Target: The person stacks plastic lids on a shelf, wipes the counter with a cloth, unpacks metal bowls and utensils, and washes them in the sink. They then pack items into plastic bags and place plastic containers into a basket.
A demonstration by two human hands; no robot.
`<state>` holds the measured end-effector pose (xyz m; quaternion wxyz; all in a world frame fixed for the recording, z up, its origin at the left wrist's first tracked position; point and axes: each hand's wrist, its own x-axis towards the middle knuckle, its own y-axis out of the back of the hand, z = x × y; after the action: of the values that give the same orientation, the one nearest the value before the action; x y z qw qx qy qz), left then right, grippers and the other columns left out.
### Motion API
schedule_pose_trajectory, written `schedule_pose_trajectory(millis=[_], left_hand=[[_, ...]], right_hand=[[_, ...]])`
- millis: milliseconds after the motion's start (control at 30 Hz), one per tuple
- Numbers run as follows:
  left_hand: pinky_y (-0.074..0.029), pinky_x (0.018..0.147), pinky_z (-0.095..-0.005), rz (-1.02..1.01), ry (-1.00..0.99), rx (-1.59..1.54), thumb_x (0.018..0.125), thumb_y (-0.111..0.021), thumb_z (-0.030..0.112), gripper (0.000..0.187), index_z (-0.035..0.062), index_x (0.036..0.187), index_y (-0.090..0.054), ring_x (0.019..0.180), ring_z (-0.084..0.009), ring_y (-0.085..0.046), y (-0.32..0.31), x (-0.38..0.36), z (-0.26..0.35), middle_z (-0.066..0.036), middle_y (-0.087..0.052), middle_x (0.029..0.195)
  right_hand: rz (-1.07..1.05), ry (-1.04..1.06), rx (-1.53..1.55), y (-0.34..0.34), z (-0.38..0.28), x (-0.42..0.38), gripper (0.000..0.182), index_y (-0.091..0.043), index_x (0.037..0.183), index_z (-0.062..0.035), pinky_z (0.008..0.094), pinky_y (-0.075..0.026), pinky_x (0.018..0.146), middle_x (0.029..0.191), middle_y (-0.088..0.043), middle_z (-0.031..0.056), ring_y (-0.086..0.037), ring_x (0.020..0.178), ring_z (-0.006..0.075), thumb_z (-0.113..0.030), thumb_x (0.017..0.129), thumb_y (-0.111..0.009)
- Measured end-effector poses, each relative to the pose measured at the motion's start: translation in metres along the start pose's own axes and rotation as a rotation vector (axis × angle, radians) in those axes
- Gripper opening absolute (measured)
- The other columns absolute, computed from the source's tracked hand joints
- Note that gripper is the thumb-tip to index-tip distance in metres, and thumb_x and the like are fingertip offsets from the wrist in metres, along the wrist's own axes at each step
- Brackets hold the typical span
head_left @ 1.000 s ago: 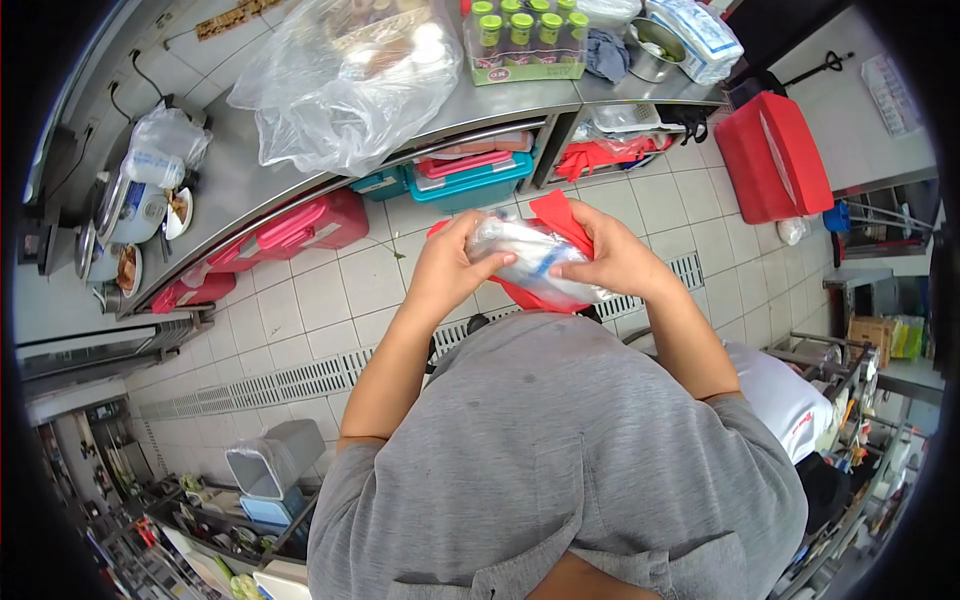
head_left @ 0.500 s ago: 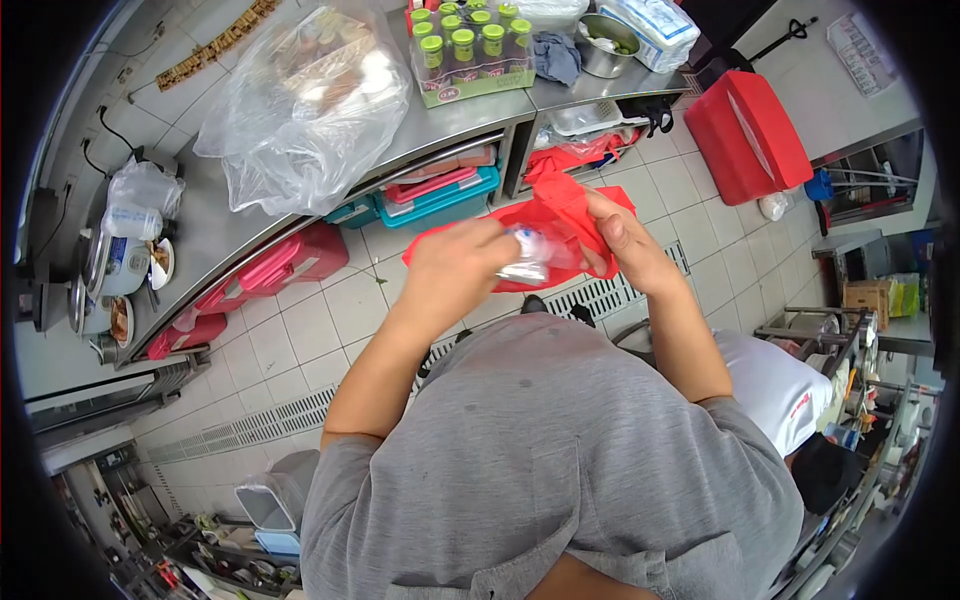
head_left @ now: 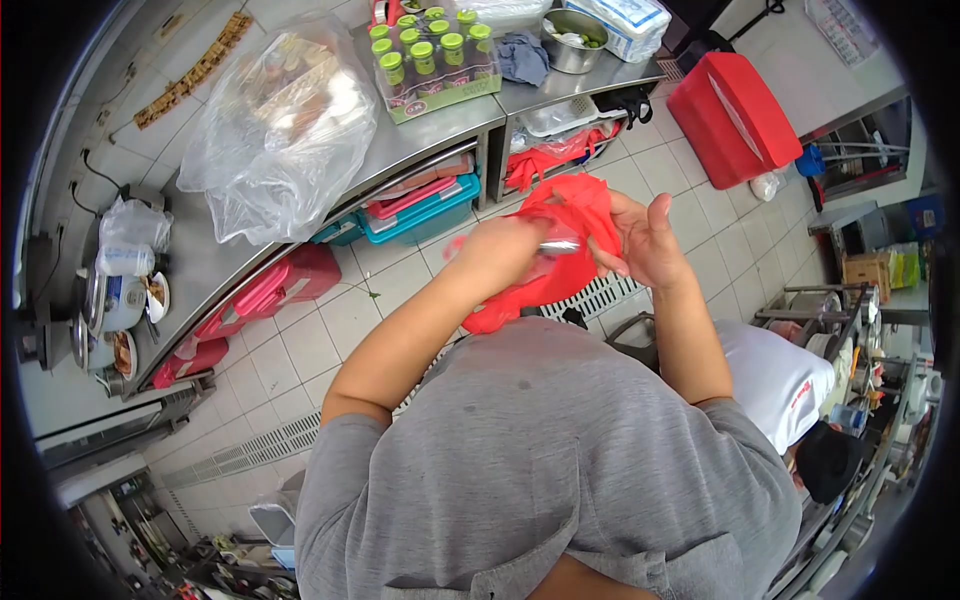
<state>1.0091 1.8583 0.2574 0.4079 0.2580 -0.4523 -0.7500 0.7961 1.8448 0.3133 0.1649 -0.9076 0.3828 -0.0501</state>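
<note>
Left hand (head_left: 500,258) has pushed further across the red bag (head_left: 572,272) since half a second ago, and the right thumb's lifted away from the plastic. Bag's up in front of the belly, over the floor rather than the tabletop (head_left: 425,138), with just a shiny bit of clear package (head_left: 560,245) showing in it. Right hand (head_left: 648,245) has its grip spread, thumb up, fingers against the bag's side, probably propping it for the other hand. Left's back-up, elbow bent; fingertips are hidden, so can't tell if they're pinching.
</note>
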Motion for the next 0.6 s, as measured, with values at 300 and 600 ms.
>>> schedule_pose_trajectory(millis=[300,600], left_hand=[[-0.055,0.065,-0.0432,-0.022,0.141,-0.055,0.074,-0.07,0.013,0.035,0.0016,0.106,-0.06,0.079,-0.0342,-0.069,-0.142,0.065,-0.062,-0.018,-0.068,0.092],[-0.052,0.076,-0.0415,-0.163,0.024,-0.01,0.067,-0.071,0.008,0.033,0.0031,0.098,-0.06,0.093,-0.0377,-0.063,-0.07,0.06,0.004,-0.02,-0.063,0.1]], right_hand=[[-0.037,0.071,0.068,0.017,0.012,-0.001,0.1,-0.047,0.131,0.0067,0.0216,-0.047,0.047,0.075,-0.055,0.0018,-0.037,0.042,0.0044,-0.081,0.084,-0.032],[0.338,0.101,-0.756,0.116,0.072,-0.031,0.039,-0.062,0.111,0.0001,0.0365,-0.046,0.094,0.123,-0.057,0.0152,-0.057,0.111,0.031,-0.03,0.087,-0.067]])
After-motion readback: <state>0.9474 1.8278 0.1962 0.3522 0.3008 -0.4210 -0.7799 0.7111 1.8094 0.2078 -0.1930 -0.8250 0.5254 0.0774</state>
